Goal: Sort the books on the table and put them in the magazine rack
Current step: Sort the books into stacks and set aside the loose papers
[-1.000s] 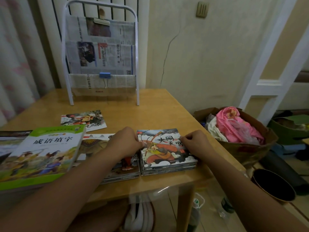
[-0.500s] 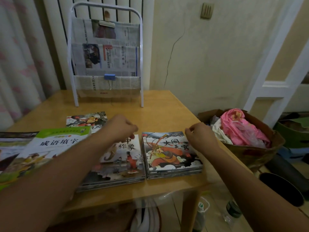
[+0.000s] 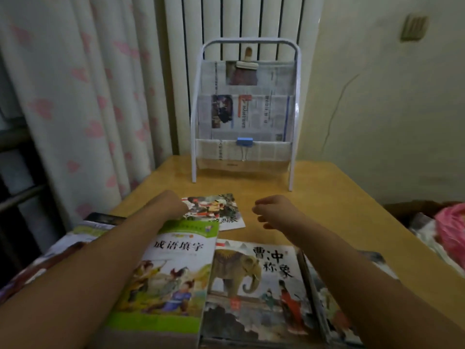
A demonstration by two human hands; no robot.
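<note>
Both hands have left the right-hand stack of books and travelled forward and to the left over the past second, toward the far loose book. Nearest the camera, along the front edge of the desk (image 3: 334, 195), lie the books still to be sorted: a green-covered book (image 3: 173, 270) at front left, resting on darker books beneath it, an elephant book (image 3: 254, 285) just beside it to the right, and the edge of another stack (image 3: 334, 303) further right, mostly hidden by the forearm. Beyond them, near the middle of the desk, a thin picture book (image 3: 216, 210) lies flat, its long axis running roughly left to right. The left hand (image 3: 168, 205) is the nearer of the two: its curled fingers are at the book's left edge, apparently touching it, though whether the grip has closed on the cover cannot be told. The right hand (image 3: 274, 212) hovers just to the right of that book, apart from it, fingers loosely curled and holding nothing. At the far edge, well beyond both hands, stands the white magazine rack (image 3: 244, 109), its pockets lined with newspaper and pinned by a blue clip (image 3: 244, 142). Judging by this, the thin book is the next to be lifted and must be carried straight ahead to reach the rack.
</note>
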